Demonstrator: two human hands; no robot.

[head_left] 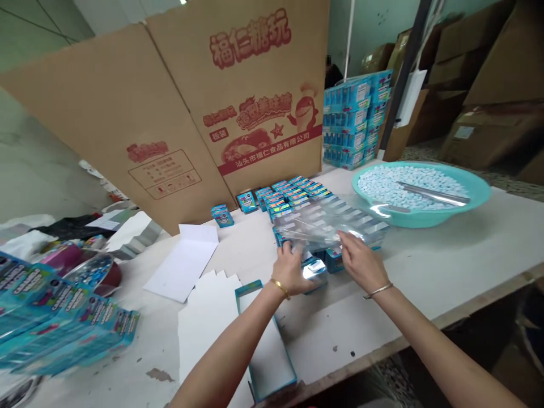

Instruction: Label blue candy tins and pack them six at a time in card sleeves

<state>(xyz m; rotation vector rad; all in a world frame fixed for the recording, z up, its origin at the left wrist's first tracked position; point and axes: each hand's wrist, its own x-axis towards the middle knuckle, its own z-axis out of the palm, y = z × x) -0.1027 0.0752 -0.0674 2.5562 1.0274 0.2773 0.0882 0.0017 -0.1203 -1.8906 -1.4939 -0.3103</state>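
My left hand (292,271), with a gold bangle at the wrist, curls round a small blue box (315,271) with a shiny clear face. Its fingertips reach the near left edge of a clear plastic sheet (312,224). With thumb and fingers pinched, my right hand (361,262) holds the sheet's near edge; a silver bangle circles that wrist. Beneath the plastic lie rows of small blue boxes, and another blue box (335,259) shows between my hands. More small boxes (283,198) stand in rows behind. An open blue display tray (272,345) lies below my left forearm.
A turquoise basin (425,218) of pale candies holds a metal scoop (433,194) at right. White card sheets (204,328) lie left of the tray. A large carton (238,113) stands behind. Packed blue displays (63,317) fill the left; more displays (355,122) are stacked at the back.
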